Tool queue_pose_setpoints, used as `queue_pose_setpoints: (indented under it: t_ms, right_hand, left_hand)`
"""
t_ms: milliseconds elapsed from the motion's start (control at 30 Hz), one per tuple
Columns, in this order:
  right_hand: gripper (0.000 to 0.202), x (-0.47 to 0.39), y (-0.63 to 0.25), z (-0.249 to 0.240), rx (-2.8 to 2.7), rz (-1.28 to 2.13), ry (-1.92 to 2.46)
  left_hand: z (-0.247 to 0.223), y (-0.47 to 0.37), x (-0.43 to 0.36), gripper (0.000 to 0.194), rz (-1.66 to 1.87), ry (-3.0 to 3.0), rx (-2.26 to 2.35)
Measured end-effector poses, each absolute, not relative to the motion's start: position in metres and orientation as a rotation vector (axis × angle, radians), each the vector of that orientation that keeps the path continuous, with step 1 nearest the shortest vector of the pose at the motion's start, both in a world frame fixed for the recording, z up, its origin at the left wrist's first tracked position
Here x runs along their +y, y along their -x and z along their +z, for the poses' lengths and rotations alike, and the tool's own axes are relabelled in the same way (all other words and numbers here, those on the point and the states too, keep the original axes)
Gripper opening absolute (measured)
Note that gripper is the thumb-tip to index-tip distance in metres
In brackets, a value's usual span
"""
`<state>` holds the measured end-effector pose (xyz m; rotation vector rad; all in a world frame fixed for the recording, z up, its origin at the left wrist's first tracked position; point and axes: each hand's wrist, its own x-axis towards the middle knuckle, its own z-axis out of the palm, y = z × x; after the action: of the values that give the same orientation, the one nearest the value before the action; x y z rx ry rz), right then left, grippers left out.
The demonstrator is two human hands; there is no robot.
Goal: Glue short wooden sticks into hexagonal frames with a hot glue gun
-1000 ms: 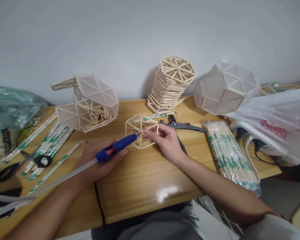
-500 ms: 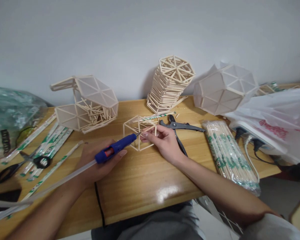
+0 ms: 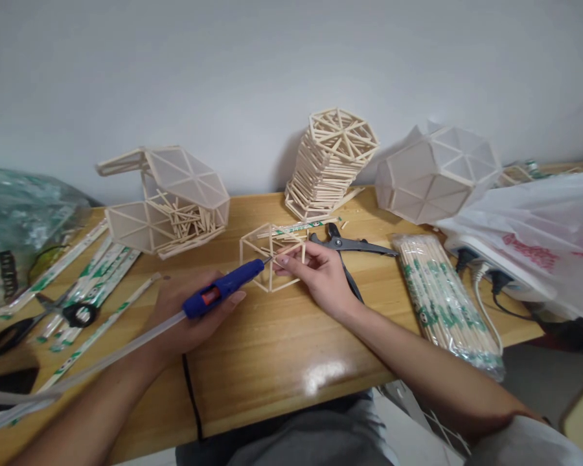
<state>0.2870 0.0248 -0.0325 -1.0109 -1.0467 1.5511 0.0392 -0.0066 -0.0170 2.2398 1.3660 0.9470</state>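
My left hand point(image 3: 189, 317) is wrapped round a blue glue gun point(image 3: 228, 287), with a long translucent glue stick point(image 3: 136, 338) trailing from its back end. Its nozzle points right, at the middle of a small open frame of thin wooden sticks point(image 3: 256, 233). On the frame's right side, my right hand point(image 3: 320, 275) is closed, thumb and fingers pinching sticks near the nozzle tip. Whether the tip touches the wood, I cannot tell. Just behind my right hand lie dark-handled pliers or cutters point(image 3: 357, 244) and a wrapped chopstick packet point(image 3: 311, 225).
At the back stand a stacked stick tower point(image 3: 328, 168), a paper-covered stick box point(image 3: 170, 207) holding short sticks, and a closed paper-covered form point(image 3: 437, 171). Scissors point(image 3: 43, 320) lie left among wrapped chopsticks point(image 3: 94, 285). To the right are a chopstick bundle point(image 3: 447, 304) and a power strip point(image 3: 495, 268).
Almost nothing differs. The glue gun and my left hand have shifted very slightly left, and the stick frame a touch to the right.
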Motion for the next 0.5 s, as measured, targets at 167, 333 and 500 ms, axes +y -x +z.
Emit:
queue_pose_setpoints:
  t_ms: [167,333,500]
  right_hand:
    - [0.038,0.0277,-0.2893,-0.0322,-1.003,1.571,0.984]
    - [0.037,0.0284,-0.2894,-0.0337,-0.967,1.607,0.993]
    - [0.034,0.0270,-0.2892,-0.0358,-1.048,1.564,1.002]
  left_hand:
    - [-0.0182,-0.0379,-0.0050,0.034,0.917,-2.239,1.348]
    - [-0.0171,-0.0406,-0.0075,0.032,0.901,-2.227,1.365]
    - [-0.0198,-0.0358,-0.0115,0.030,0.938,-2.201,1.465]
